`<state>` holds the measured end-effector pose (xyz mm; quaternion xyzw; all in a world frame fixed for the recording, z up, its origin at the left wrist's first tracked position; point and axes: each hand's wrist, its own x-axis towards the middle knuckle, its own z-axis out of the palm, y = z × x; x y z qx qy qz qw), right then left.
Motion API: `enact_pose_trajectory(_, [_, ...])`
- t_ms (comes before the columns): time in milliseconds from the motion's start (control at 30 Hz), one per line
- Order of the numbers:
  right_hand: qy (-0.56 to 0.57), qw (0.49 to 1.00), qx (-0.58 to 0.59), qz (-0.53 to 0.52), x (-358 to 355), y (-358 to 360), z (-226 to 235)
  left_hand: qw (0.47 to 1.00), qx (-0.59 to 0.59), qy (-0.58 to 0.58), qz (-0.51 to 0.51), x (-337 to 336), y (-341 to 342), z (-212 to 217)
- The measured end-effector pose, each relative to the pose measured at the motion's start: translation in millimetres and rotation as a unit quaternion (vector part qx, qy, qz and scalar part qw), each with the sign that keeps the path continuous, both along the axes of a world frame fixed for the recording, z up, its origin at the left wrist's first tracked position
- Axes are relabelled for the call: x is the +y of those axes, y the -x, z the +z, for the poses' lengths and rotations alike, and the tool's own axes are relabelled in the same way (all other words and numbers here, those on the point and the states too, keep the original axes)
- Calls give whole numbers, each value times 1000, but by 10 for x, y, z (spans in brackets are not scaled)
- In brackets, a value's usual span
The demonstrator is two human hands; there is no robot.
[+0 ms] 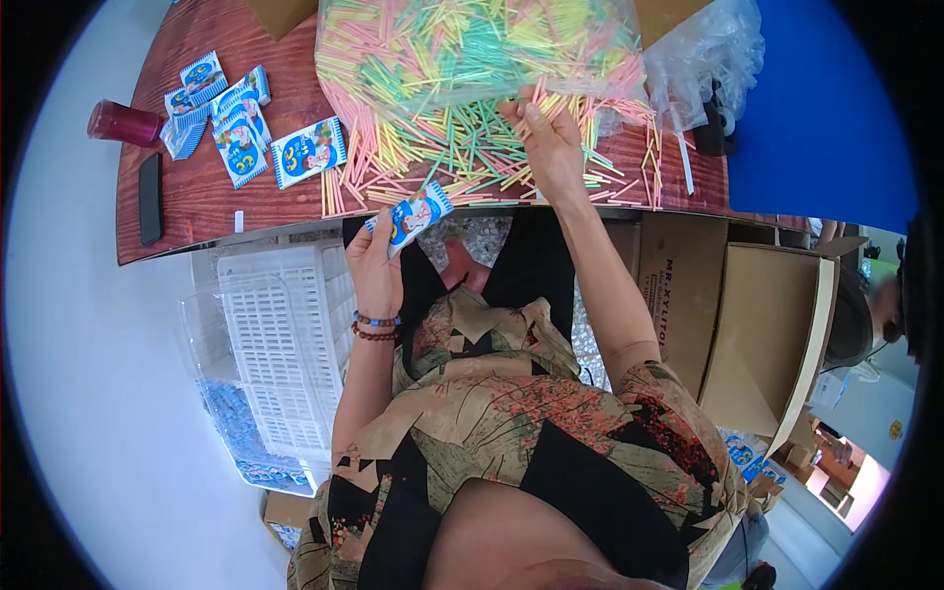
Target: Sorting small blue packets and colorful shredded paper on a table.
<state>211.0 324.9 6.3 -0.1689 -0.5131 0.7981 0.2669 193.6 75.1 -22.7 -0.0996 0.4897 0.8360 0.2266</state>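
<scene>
My left hand (pixel 374 258) is closed on the lower end of a small blue-and-white packet (pixel 421 214), held tilted just off the table's near edge. Over a loose heap of thin pink, yellow and green sticks (pixel 433 152), my right hand (pixel 553 147) has its fingers curled round a few of them. Behind the heap lies a large clear plastic bag (pixel 472 49) full of the same sticks. To the left, one packet (pixel 309 152) rests flat beside the heap, and several more packets (pixel 236 123) lie in a loose pile.
A dark red cup (pixel 126 123) and a black phone (pixel 150 200) are at the table's left edge. Crumpled clear plastic (pixel 703 59) and a tape dispenser (pixel 716 123) sit at right. Below stand a white plastic basket (pixel 285 334) and an open cardboard box (pixel 767 334).
</scene>
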Motion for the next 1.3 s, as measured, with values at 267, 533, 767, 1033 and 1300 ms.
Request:
enact_pose_trajectory(267, [-580,808,-106,8,-131,-3,-201,1000,-4,4,12,19,25,5])
enact_pose_trajectory(533, [-213,976,10,39,-281,22,207,998,7,-60,-6,49,30,103])
enact_pose_trajectory(767, [108,984,137,40,-804,123,587,988,8,-154,4,103,16,147])
enact_pose_trajectory(1033, [25,992,115,34,-1127,111,696,985,40,-163,34,107,69,298])
enact_pose_trajectory(1300, [18,996,68,52,-1348,88,741,981,61,-175,53,118,59,371])
